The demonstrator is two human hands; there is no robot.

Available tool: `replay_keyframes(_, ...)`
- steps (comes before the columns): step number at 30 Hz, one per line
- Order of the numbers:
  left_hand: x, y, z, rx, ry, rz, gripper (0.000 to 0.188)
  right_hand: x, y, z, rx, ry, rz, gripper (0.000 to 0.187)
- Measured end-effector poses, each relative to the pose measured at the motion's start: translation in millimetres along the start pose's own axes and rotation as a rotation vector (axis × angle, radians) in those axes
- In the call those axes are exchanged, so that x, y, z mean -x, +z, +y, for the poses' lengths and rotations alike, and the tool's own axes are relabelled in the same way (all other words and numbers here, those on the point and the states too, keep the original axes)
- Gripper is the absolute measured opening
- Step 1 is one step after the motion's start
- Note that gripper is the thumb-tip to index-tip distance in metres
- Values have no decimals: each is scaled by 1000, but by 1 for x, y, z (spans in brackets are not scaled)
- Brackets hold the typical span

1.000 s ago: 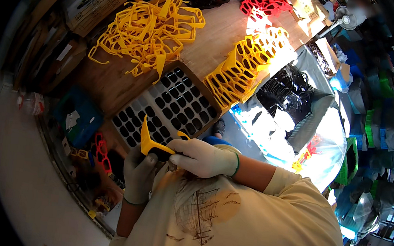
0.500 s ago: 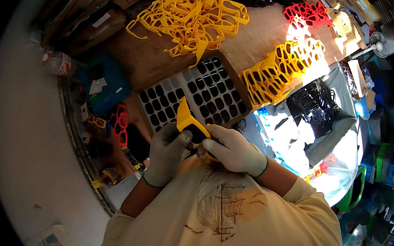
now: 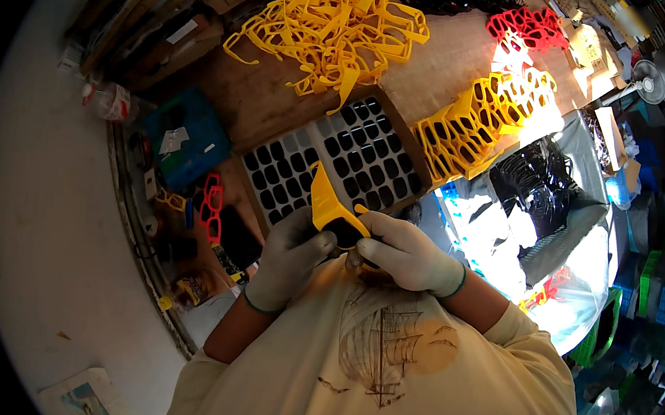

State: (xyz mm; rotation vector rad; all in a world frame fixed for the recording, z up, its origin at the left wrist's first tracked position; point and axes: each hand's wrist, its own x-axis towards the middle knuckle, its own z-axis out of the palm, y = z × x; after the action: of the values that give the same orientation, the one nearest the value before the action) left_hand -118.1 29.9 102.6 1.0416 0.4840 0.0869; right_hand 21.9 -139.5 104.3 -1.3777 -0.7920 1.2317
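Close to my chest, both gloved hands grip one pair of yellow sunglasses (image 3: 329, 204). My left hand (image 3: 291, 258) pinches the frame's left side, its thumb pressed by a dark lens. On the other side, my right hand (image 3: 408, 254) closes around the frame with its thumb along the edge. One yellow temple arm sticks up and away from me between the hands. Just beyond them lies a box (image 3: 412, 155) holding a tray of dark lenses (image 3: 364, 151) in rows; a few pockets at its middle look pale. My fingers partly hide the lower part of the sunglasses.
A heap of yellow frames (image 3: 327, 29) lies at the back. Right of the box stand rows of yellow sunglasses (image 3: 470, 129), with red frames (image 3: 530, 27) behind. Black glasses (image 3: 536, 184) rest on plastic at right. A blue container (image 3: 186, 139) and red frames (image 3: 211, 209) sit left.
The sunglasses have turned slightly in my hands, bringing a dark lens more into sight. My whole view has shifted a little; both hands keep their grip.
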Motion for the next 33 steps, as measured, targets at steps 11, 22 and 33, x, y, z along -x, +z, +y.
replay_keyframes(11, -2, 5, 9, 77, 27, -124, 40, 0, -2, -2, -236, -32, -87, 24)
replay_keyframes(22, -2, 4, 5, 72, 61, -107, 29, 0, 8, -7, -207, 18, 14, 24)
replay_keyframes(33, -1, 20, -13, -399, 296, 192, 23, -2, 17, 3, 35, -5, 208, 23)
